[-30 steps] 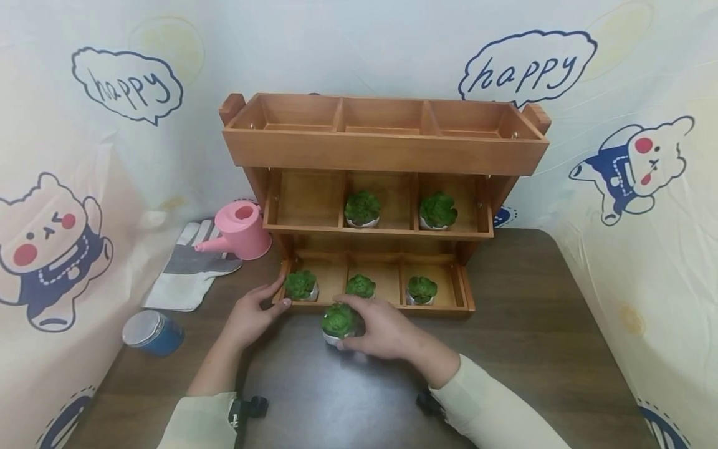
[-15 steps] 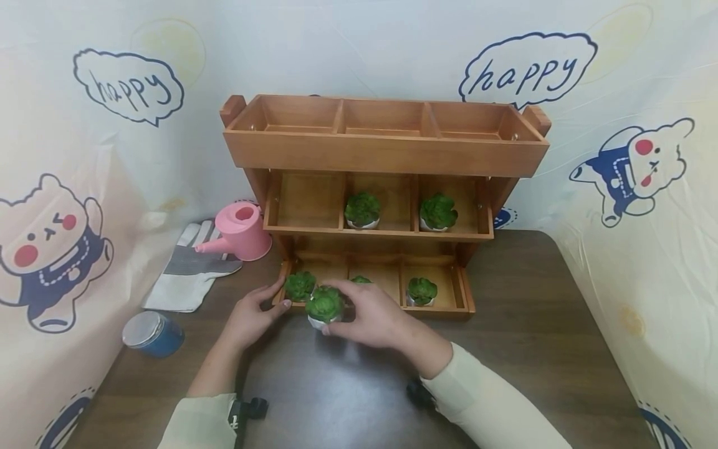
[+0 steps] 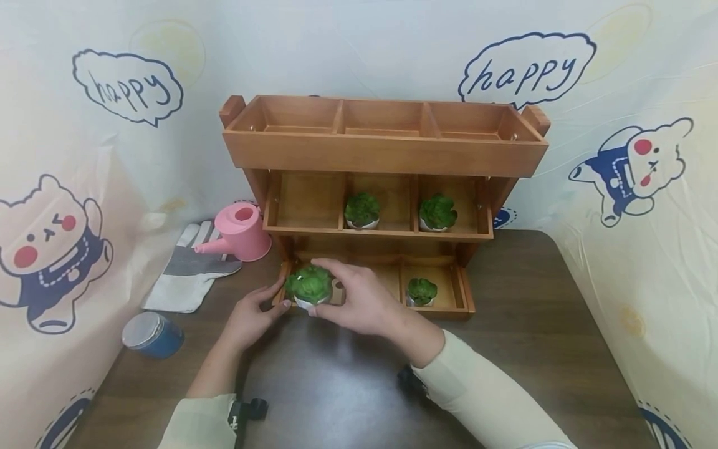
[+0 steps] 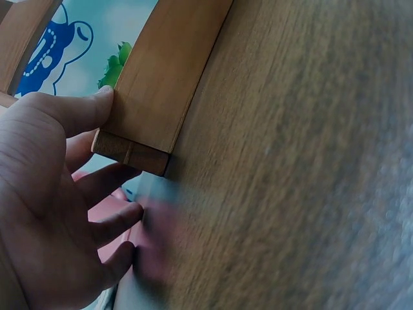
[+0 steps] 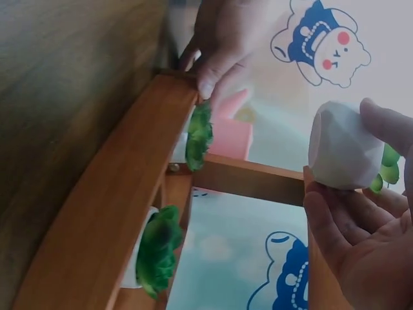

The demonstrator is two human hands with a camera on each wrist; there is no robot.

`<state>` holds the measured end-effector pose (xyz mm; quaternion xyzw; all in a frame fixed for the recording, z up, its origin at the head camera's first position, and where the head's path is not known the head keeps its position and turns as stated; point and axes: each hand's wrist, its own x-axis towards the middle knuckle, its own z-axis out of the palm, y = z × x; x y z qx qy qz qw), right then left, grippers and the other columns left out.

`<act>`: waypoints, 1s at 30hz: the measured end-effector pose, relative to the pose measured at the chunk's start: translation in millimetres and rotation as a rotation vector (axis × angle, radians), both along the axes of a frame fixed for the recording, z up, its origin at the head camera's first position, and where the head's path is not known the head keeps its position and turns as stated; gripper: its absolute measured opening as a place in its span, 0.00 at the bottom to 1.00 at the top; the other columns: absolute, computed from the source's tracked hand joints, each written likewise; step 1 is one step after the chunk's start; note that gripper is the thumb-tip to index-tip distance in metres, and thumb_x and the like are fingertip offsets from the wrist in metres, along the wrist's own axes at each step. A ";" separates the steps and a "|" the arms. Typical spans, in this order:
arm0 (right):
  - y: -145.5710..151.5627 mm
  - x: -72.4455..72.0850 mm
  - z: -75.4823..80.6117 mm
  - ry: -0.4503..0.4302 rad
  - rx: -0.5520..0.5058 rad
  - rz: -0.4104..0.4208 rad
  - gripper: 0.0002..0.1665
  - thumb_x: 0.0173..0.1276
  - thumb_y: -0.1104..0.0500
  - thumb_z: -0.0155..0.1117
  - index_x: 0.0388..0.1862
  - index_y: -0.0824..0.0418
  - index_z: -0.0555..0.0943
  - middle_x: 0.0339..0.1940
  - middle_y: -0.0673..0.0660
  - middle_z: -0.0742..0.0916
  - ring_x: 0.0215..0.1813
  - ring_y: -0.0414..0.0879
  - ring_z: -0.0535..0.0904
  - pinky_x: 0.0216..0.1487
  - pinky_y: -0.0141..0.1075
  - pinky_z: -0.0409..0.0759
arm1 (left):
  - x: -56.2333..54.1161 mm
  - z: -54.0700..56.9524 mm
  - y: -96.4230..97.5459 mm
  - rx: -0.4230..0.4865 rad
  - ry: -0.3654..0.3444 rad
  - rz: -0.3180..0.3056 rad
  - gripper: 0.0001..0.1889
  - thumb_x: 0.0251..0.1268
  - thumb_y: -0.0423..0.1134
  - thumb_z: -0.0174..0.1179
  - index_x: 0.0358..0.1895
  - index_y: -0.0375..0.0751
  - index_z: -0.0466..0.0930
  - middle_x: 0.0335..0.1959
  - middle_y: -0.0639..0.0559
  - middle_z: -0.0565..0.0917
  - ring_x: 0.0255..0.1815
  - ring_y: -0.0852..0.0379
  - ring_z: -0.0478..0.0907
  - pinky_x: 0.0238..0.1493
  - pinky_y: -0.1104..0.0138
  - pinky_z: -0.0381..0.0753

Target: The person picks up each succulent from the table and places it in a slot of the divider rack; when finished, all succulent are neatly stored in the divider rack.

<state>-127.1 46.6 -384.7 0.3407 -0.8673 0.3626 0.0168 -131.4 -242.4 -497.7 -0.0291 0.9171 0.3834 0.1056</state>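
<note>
My right hand (image 3: 361, 302) holds a small green artificial succulent (image 3: 308, 284) by its white faceted pot (image 5: 345, 145), between thumb and fingers. It is raised in front of the lowest tier's left compartment and hides most of the plant behind it. With thumb and fingers, my left hand (image 3: 255, 318) grips the front left corner of the lowest tier of a three-tier wooden plant stand (image 3: 387, 154). In the right wrist view two potted succulents stand in that tier, one plant (image 5: 199, 137) near the left hand and another plant (image 5: 158, 248) in the adjoining compartment.
Two succulents fill the middle tier's centre (image 3: 362, 209) and right (image 3: 438, 211) compartments; another plant (image 3: 422, 290) sits at lower right. Left of the stand are a pink watering can (image 3: 244, 232), grey-white gloves (image 3: 191, 274) and a blue jar (image 3: 154, 333) on the dark table (image 3: 538, 337).
My right hand has carried the succulent leftward and up, from in front of the bottom tier to before its left compartment. The left hand has stayed at the corner.
</note>
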 end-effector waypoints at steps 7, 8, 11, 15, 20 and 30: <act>-6.6 -6.0 11.2 0.075 -0.052 -0.038 0.48 0.60 0.44 0.81 0.77 0.51 0.71 0.59 0.54 0.87 0.55 0.44 0.85 0.56 0.38 0.84 | -0.6 0.3 -1.1 -0.004 0.006 -0.001 0.40 0.68 0.66 0.62 0.80 0.63 0.63 0.78 0.33 0.65 0.78 0.28 0.59 0.70 0.27 0.58; -7.2 -7.3 12.8 0.090 -0.060 -0.043 0.48 0.59 0.44 0.81 0.76 0.51 0.71 0.60 0.54 0.87 0.56 0.44 0.84 0.58 0.38 0.84 | -0.7 0.0 -1.1 -0.004 0.007 -0.003 0.40 0.68 0.66 0.62 0.80 0.63 0.63 0.79 0.33 0.65 0.78 0.28 0.59 0.70 0.27 0.58; -9.8 -11.2 19.4 0.126 -0.077 -0.051 0.47 0.59 0.46 0.81 0.76 0.52 0.72 0.61 0.55 0.86 0.60 0.45 0.84 0.62 0.38 0.82 | -1.3 -0.2 -1.4 -0.007 0.009 -0.010 0.40 0.68 0.67 0.62 0.80 0.63 0.63 0.79 0.34 0.65 0.79 0.28 0.58 0.70 0.27 0.58; -14.4 -16.2 29.6 0.137 -0.090 -0.056 0.47 0.60 0.46 0.81 0.76 0.53 0.72 0.64 0.55 0.85 0.63 0.45 0.82 0.64 0.38 0.80 | -1.6 -0.3 -2.1 -0.016 0.025 -0.022 0.38 0.70 0.67 0.61 0.80 0.63 0.64 0.78 0.34 0.65 0.79 0.28 0.58 0.70 0.27 0.58; -21.0 -20.1 42.3 0.120 -0.091 -0.079 0.46 0.62 0.45 0.80 0.77 0.52 0.71 0.68 0.52 0.83 0.66 0.44 0.80 0.67 0.40 0.78 | -1.5 -0.8 -1.9 -0.002 0.007 -0.018 0.39 0.68 0.68 0.61 0.80 0.65 0.63 0.79 0.34 0.64 0.79 0.28 0.58 0.70 0.27 0.57; -35.6 -29.1 58.2 0.118 -0.078 -0.096 0.48 0.63 0.45 0.78 0.79 0.49 0.68 0.65 0.51 0.84 0.64 0.44 0.80 0.64 0.42 0.81 | -0.5 -0.6 -1.3 -0.009 0.026 -0.024 0.39 0.69 0.67 0.60 0.80 0.60 0.64 0.78 0.33 0.65 0.78 0.28 0.59 0.70 0.27 0.58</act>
